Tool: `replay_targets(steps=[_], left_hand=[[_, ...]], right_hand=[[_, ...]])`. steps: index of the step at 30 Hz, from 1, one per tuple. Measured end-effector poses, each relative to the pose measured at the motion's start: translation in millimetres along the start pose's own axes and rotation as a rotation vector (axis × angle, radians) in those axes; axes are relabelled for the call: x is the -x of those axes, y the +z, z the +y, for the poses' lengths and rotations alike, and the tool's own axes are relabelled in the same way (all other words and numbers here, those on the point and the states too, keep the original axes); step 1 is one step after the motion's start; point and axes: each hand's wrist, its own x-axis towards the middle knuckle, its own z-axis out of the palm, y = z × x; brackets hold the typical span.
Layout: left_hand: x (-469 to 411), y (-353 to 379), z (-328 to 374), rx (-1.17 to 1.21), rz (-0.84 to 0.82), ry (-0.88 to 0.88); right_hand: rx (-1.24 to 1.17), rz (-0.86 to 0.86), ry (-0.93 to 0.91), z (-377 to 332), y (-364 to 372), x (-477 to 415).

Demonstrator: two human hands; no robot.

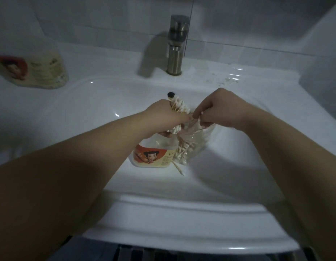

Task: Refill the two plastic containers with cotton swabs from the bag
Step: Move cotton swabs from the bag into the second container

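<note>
At the far left a container (pixel 34 72) rests on the counter (pixel 107 59). It is blurred, but it looks packed with swabs. We take it to be the finished one, set well apart to keep it out of the way.

Toward the middle, our left grip (pixel 163 114) is clenched round a bundle of swabs (pixel 179 106), held above the second container (pixel 154 155). That container sits tilted in the sink (pixel 69 112), likely so that strays fall into the bowl. One loose swab (pixel 179 169) lies just beside it. We cannot tell whether the lower fingers also steady the container's mouth.

Touching that container on its right hangs the clear bag (pixel 193 142), with swabs gathered at its bottom. Our right grip (pixel 216 110) pinches the bag's crumpled top, holding it close to the left grip so a bundle can pass across with little travel.
</note>
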Motion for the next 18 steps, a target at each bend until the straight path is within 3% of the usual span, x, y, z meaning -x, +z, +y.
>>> replay_targets(steps=[8, 18], left_hand=[[1.4, -1.1, 0.3, 0.022, 0.03, -0.01], [0.4, -2.2, 1.5, 0.058, 0.097, 0.008]], right_hand=[[-0.149, 0.036, 0.046, 1.0, -3.8, 1.8], [-0.037, -0.045, -0.012, -5.1, -10.3, 11.2]])
